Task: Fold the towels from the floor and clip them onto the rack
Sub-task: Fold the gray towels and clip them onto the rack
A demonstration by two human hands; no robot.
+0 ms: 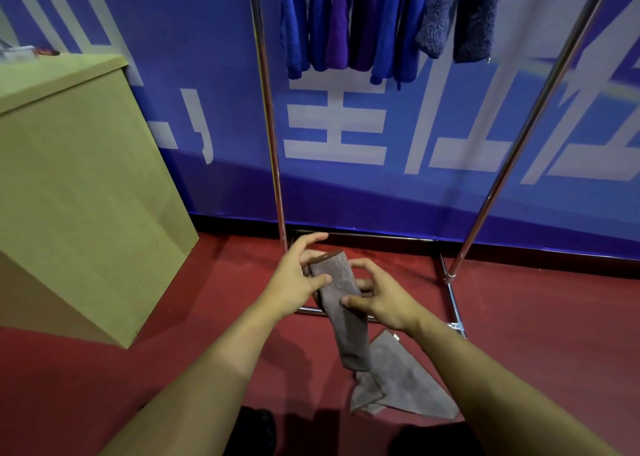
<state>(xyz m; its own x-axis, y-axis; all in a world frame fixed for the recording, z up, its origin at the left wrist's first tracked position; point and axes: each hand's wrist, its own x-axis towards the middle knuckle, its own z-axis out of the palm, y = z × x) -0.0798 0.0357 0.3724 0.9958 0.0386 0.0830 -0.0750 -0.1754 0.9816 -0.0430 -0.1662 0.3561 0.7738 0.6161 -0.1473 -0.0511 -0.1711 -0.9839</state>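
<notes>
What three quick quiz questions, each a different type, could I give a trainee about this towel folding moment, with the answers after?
1. True or false: both the left hand and the right hand hold the folded grey towel.
2. Multiple choice: where is the other grey towel? A) on the red floor B) on the beige cabinet C) draped over the person's arm
3. Fill in: the towels already on the rack are mostly blue and ____.

Key: 1 true; 2 A; 3 purple, as with the purple towel among the blue towels.
</notes>
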